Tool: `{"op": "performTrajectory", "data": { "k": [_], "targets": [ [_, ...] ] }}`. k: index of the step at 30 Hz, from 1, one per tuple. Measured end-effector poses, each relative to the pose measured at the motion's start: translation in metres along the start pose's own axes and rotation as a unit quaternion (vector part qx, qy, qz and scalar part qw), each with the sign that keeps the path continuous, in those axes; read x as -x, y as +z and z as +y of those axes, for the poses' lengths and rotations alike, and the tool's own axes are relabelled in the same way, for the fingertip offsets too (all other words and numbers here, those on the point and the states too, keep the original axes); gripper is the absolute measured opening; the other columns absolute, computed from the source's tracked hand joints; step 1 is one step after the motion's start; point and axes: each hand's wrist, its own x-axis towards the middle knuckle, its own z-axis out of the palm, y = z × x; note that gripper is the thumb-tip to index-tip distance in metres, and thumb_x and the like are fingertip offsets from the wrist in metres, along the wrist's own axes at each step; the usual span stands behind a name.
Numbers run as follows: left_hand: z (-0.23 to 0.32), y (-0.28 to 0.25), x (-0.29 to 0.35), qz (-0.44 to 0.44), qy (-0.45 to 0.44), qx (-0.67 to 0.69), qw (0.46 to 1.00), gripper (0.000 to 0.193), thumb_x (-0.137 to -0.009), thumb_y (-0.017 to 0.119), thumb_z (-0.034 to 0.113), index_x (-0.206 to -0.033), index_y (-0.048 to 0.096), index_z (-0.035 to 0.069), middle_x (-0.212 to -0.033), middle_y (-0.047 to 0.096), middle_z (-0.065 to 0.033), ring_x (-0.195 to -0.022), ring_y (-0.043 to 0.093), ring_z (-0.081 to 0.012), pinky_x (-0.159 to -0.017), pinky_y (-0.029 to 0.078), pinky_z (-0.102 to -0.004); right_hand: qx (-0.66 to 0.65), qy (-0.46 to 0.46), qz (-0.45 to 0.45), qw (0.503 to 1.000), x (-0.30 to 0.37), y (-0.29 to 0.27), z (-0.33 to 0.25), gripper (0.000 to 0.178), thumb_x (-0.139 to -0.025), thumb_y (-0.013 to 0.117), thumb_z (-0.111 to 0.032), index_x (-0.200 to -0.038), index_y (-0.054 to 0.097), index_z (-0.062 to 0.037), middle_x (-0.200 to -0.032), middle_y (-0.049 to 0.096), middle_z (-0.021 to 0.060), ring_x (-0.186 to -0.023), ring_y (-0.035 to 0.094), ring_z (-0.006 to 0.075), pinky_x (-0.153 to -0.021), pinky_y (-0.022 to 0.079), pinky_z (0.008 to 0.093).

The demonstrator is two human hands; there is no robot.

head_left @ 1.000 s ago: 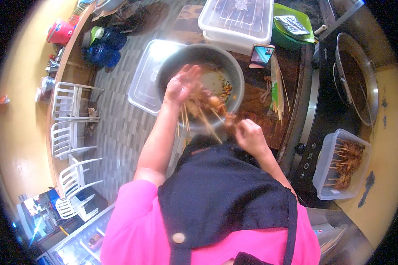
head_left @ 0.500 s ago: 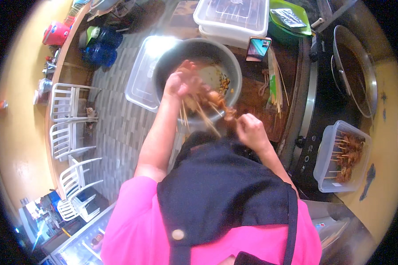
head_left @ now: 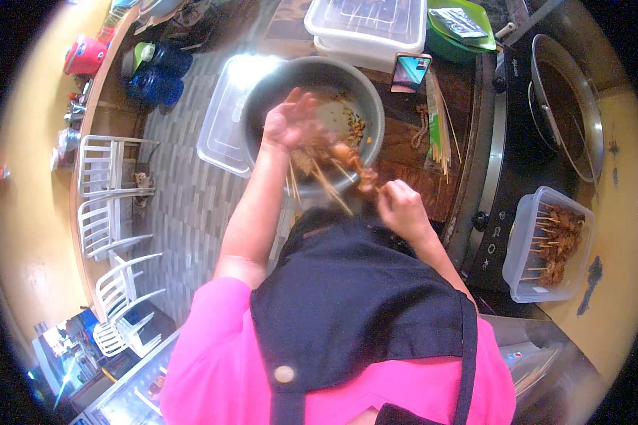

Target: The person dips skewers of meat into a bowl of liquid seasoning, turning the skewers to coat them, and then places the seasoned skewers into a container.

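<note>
My right hand (head_left: pixel 402 207) is closed in a pinch at the near right of the big grey pot (head_left: pixel 377 106). It holds a meat skewer (head_left: pixel 354 164), which slants up and left over the pot's near rim. Above the pot's left part, my left hand (head_left: pixel 289 122) is open, its fingers raised and apart, near the skewer's far end; blur hides whether they touch. Beneath the left hand, several loaded skewers (head_left: pixel 312 166) lie inside the pot with their bare sticks pointing toward me. Bits of chopped seasoning (head_left: pixel 353 127) cling to the pot's inner wall.
A clear lid (head_left: pixel 220 134) lies left of the pot. Behind it stand a lidded white container (head_left: pixel 365 28) and a phone (head_left: pixel 410 73). Bare bamboo sticks (head_left: pixel 439 134) lie at right. A wide pan (head_left: pixel 571 106) and a plastic box of meat skewers (head_left: pixel 549 244) are farther right.
My left hand's fingers have spread and lifted slightly away from the skewers. The right hand keeps its grip with little movement. The whole view has shifted slightly.
</note>
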Motion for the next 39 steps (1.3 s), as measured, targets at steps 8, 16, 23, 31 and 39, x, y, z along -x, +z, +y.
{"op": "performTrajectory", "data": {
  "k": [8,16,23,31,39],
  "targets": [
    [0.007,0.016,0.003,-0.002,-0.022,-0.129,0.991,0.038,-0.076,0.041,0.002,-0.113,0.046,0.007,-0.109,0.053,-0.0215,-0.101,0.051,-0.0329,-0.089,0.041,-0.0442,0.011,-0.005,-0.001,1.000,-0.001,-0.002,0.000,0.007,-0.070,0.056,-0.003,-0.075,0.051,-0.0006,-0.075,0.054,0.0178,-0.067,0.055,0.0360,-0.059,0.047,0.0422],
    [0.008,0.016,0.000,-0.048,-0.036,-0.242,0.968,0.051,-0.079,0.042,0.006,-0.128,0.030,0.008,-0.117,0.046,-0.0244,-0.103,0.050,-0.0346,-0.086,0.043,-0.0459,0.009,-0.011,-0.005,1.000,-0.005,-0.002,0.000,0.006,-0.071,0.055,-0.003,-0.075,0.051,-0.0011,-0.074,0.054,0.0179,-0.067,0.055,0.0359,-0.059,0.047,0.0421],
    [-0.007,0.026,-0.002,-0.036,-0.040,-0.229,0.972,0.045,-0.083,0.043,0.013,-0.126,0.031,0.006,-0.118,0.045,-0.0249,-0.106,0.049,-0.0384,-0.089,0.043,-0.0428,0.000,-0.012,0.000,1.000,-0.008,0.003,0.002,0.006,-0.071,0.055,-0.002,-0.075,0.050,-0.0009,-0.074,0.054,0.0174,-0.068,0.055,0.0356,-0.059,0.046,0.0420],
    [-0.018,0.023,0.015,0.035,0.026,-0.175,0.984,0.045,-0.087,0.048,0.032,-0.117,0.036,0.001,-0.108,0.051,-0.0188,-0.104,0.051,-0.0309,-0.085,0.046,-0.0402,0.030,-0.007,0.035,0.999,-0.008,0.006,0.005,0.007,-0.072,0.054,-0.003,-0.075,0.049,-0.0008,-0.074,0.053,0.0176,-0.068,0.055,0.0354,-0.058,0.047,0.0422],
    [-0.019,0.021,0.013,0.041,0.112,-0.238,0.964,0.029,-0.084,0.051,0.004,-0.111,0.041,-0.001,-0.100,0.054,-0.0157,-0.092,0.056,-0.0249,-0.079,0.048,-0.0344,0.037,-0.018,0.027,0.999,-0.008,0.007,0.003,0.008,-0.071,0.055,-0.003,-0.076,0.050,-0.0011,-0.074,0.053,0.0170,-0.067,0.055,0.0345,-0.057,0.047,0.0411]
  ]
}}
